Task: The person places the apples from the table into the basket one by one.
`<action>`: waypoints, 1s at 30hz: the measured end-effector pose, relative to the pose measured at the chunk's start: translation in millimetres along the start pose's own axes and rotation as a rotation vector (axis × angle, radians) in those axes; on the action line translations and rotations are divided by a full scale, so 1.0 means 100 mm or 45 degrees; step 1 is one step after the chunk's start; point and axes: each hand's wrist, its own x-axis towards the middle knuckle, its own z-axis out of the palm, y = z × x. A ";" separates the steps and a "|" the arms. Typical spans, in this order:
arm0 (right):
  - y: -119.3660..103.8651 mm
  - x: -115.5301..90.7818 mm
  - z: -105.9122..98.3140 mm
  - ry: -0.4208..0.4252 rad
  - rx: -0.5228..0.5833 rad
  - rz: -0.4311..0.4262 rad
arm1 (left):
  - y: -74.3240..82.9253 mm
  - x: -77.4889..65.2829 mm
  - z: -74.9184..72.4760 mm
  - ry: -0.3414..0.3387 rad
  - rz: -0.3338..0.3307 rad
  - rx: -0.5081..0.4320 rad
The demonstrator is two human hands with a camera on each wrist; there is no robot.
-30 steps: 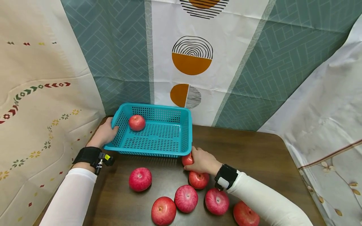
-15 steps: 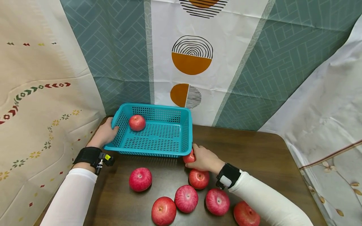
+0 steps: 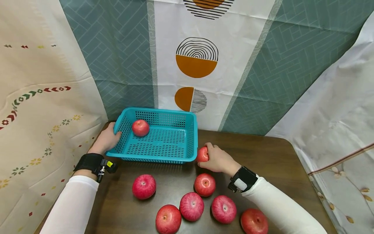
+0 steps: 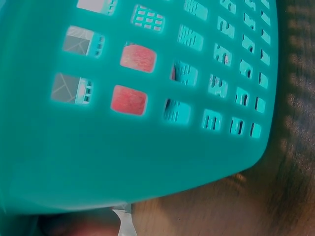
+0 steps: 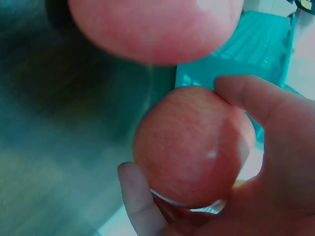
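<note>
The surface (image 3: 263, 152) was dark and wood-grained, bearing a rectangular turquoise basket (image 3: 152, 160) with perforated walls. The left hand (image 3: 108, 139) gripped the basket's left rim, thumb inside; the right hand (image 3: 219, 159), fingers curved, held a smooth, rounded red apple (image 3: 202, 154) just beside the basket's near right corner.

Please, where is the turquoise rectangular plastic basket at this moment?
In the head view, the basket is on the rear left of the brown table, before the teal-and-white fabric, its left rim gripped by the left hand.
</note>
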 end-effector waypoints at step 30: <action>-0.59 0.49 -0.58 0.085 0.292 -0.172 | 0.03 -0.04 0.00 0.001 -0.016 -0.045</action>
